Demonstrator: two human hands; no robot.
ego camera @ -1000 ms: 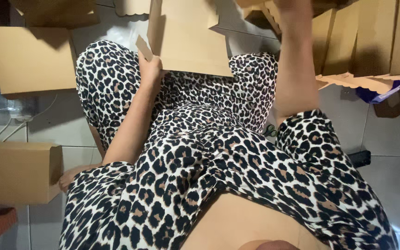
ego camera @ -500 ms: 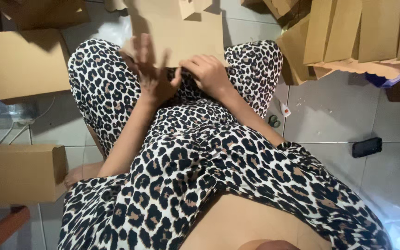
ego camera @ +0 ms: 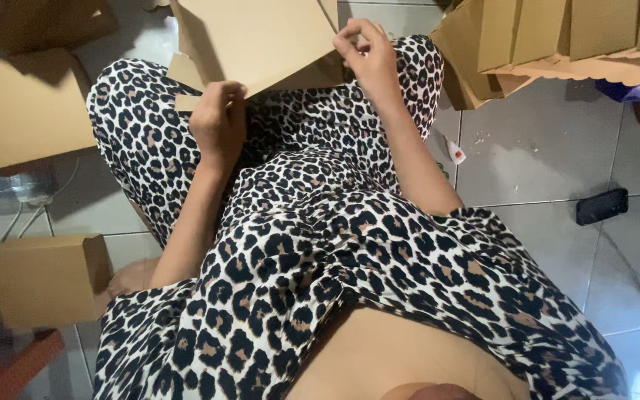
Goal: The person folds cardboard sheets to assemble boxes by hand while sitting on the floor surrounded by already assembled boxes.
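Mid-fold: your left hand point(ego camera: 218, 122) pinches the box blank's point(ego camera: 253, 41) flap; right hand point(ego camera: 368, 55) grips its 3 o'clock edge; next likely creasing the flap.

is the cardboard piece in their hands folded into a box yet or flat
Mostly flat: the cardboard sheet shows one broad panel, with only a small flap bent by the left hand.

2 hands point(ego camera: 220, 122), 3 made-up boxes point(ego camera: 46, 278).

A single head-worn camera looks steeply down the seated person's front, close over the leopard-print lap point(ego camera: 320, 222). It faces the pale tiled floor point(ego camera: 542, 163) beyond the knees. The flat brown cardboard sheet point(ego camera: 253, 37) sits near the top edge, partly cut off; no second view overlaps
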